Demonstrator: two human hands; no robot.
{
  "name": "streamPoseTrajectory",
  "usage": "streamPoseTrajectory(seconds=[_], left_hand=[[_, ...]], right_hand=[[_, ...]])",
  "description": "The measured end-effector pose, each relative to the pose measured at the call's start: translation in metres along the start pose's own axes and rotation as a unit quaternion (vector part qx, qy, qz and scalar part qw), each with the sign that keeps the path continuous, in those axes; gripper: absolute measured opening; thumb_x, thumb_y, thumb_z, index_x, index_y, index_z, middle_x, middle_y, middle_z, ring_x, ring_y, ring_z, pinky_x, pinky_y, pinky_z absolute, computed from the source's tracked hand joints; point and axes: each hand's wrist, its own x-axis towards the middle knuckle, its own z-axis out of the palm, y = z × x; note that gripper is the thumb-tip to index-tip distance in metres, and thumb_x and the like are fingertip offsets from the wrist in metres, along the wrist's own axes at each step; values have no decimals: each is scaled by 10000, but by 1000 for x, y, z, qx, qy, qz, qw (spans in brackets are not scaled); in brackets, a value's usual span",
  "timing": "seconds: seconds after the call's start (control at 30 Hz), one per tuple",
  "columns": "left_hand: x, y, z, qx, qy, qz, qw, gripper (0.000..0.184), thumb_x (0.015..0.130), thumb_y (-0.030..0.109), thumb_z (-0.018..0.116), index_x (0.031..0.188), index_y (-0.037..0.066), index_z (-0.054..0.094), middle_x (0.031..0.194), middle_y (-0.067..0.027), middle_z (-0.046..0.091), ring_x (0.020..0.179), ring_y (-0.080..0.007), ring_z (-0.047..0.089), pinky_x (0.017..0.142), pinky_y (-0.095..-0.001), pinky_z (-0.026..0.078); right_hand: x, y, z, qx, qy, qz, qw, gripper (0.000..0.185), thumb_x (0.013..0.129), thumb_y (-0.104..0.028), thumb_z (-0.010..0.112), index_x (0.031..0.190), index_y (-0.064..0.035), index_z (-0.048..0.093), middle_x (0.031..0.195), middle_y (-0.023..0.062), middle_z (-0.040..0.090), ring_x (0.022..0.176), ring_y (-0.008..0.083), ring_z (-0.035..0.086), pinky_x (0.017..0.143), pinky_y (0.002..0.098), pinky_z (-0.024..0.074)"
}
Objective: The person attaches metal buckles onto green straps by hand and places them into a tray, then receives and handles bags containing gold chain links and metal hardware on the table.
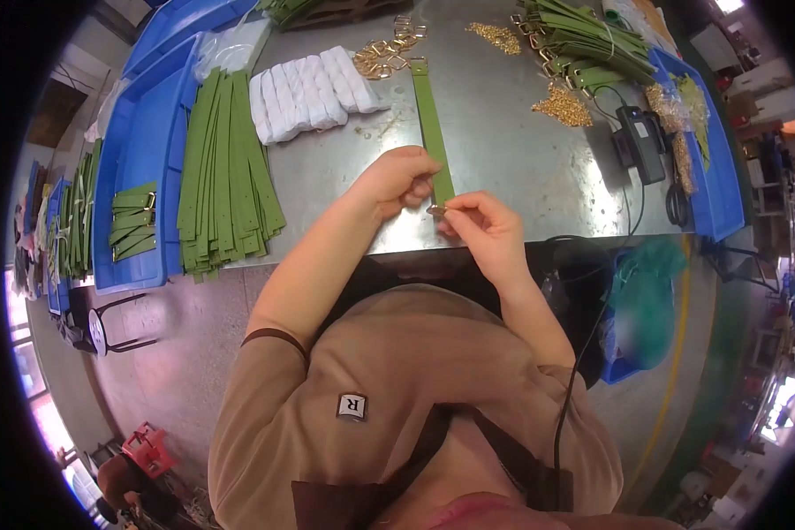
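A green strap (427, 110) lies lengthwise on the metal table, a gold buckle (418, 62) at its far end. My left hand (405, 179) is closed in a pinch at the strap's left edge, near its lower part. My right hand (484, 221) pinches a small metal piece (435, 210) at the strap's near end, by the table's front edge. Whether the left fingers grip the strap itself or something small on it is hidden.
Green straps (225, 177) and white wrapped bundles (305, 93) lie left. Gold buckles (384, 57), gold hardware piles (564, 106) and buckled straps (587, 44) lie farther back. Blue trays (172, 146) flank the table; a black device (640, 141) with cables sits right.
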Motion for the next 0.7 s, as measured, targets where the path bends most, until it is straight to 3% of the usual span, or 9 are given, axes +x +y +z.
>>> streamPoseTrajectory(seconds=[0.13, 0.2, 0.33, 0.43, 0.5, 0.7], left_hand=[[-1, 0, -4, 9, -31, -8, 999, 74, 879, 97, 601, 852, 44, 557, 670, -20, 515, 488, -74, 409, 389, -222, 246], [-1, 1, -5, 13, -51, -18, 998, 90, 884, 102, 596, 841, 42, 545, 661, -22, 510, 483, -73, 404, 386, -222, 242], [0, 1, -6, 7, -47, -27, 999, 109, 887, 106, 596, 827, 43, 531, 650, -24, 505, 470, -73, 397, 381, -225, 239], [1, 2, -7, -1, -69, -33, 997, 121, 886, 108, 600, 816, 49, 521, 639, -23, 499, 460, -74, 394, 376, -229, 237], [3, 2, -6, -4, -67, -34, 997, 125, 886, 112, 606, 816, 53, 522, 638, -21, 501, 457, -73, 395, 375, -230, 238], [3, 5, -9, -8, -77, -33, 996, 119, 889, 112, 603, 819, 55, 525, 639, -18, 507, 460, -72, 401, 376, -229, 240]], right_hand=[[5, -2, -2, -3, 14, 18, 1000, 109, 929, -31, 622, 1033, -17, 653, 899, 52, 692, 790, 116, 672, 703, 233, 538], [6, -9, -3, 17, 9, 112, 994, 72, 912, -2, 624, 977, 23, 646, 916, 51, 664, 750, 113, 672, 681, 231, 549], [2, -11, -9, -60, -70, 93, 991, 122, 943, -49, 609, 1052, -21, 657, 898, 42, 690, 774, 112, 673, 676, 223, 541], [4, -6, -11, -21, 4, 86, 996, 132, 935, -30, 613, 1055, -15, 668, 905, 30, 673, 806, 116, 675, 687, 220, 539], [10, 0, -12, -108, -7, -66, 992, 129, 917, 5, 623, 1031, 1, 683, 935, 37, 642, 830, 116, 664, 694, 217, 532], [16, -4, -6, -245, 4, -128, 961, 127, 866, 44, 661, 984, 11, 694, 982, 63, 601, 802, 114, 636, 699, 224, 533]])
